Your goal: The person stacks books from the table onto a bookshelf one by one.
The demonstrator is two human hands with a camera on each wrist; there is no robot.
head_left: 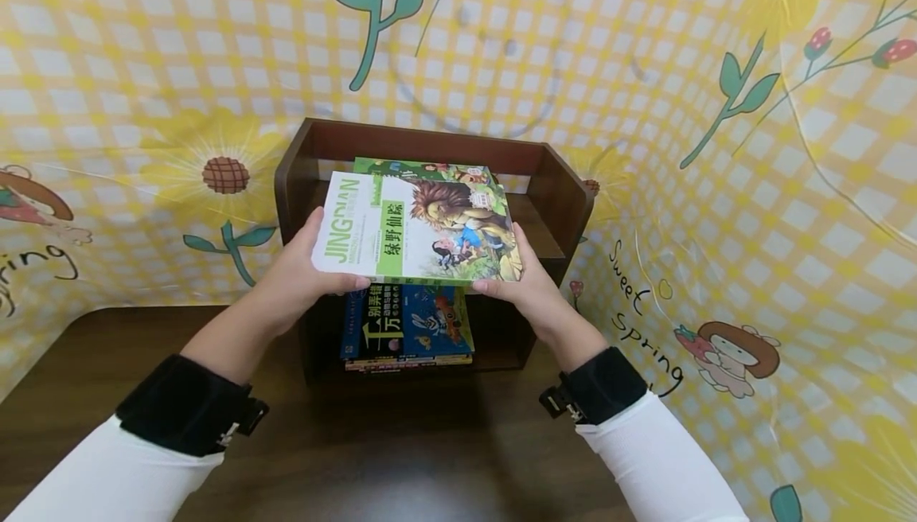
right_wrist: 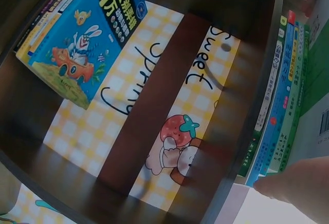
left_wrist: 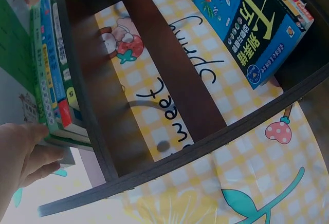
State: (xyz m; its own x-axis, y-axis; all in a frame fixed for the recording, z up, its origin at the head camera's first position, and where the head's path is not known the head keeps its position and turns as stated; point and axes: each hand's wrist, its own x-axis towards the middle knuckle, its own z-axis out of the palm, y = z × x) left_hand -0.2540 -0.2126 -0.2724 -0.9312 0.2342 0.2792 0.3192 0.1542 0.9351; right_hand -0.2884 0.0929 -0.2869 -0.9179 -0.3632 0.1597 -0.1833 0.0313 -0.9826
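Both hands hold a picture book (head_left: 458,227) with a lion on its white and green cover, one at each short side. My left hand (head_left: 297,267) grips the left end, thumb along the near edge. At the right end, my right hand (head_left: 528,283) has its thumb at the near corner. The book is over the top shelf of a dark wooden bookshelf (head_left: 573,208), overlapping a green book (head_left: 423,165) behind it. In the left wrist view, the green back cover (left_wrist: 13,72) of the held book faces a stack of several books (left_wrist: 56,75) on that shelf.
Several books (head_left: 430,323) lie stacked on the lower shelf, a blue one with a rabbit on top. The bookshelf stands on a brown wooden table (head_left: 401,450). Yellow checked cloth (head_left: 143,68) covers the walls behind and to the right.
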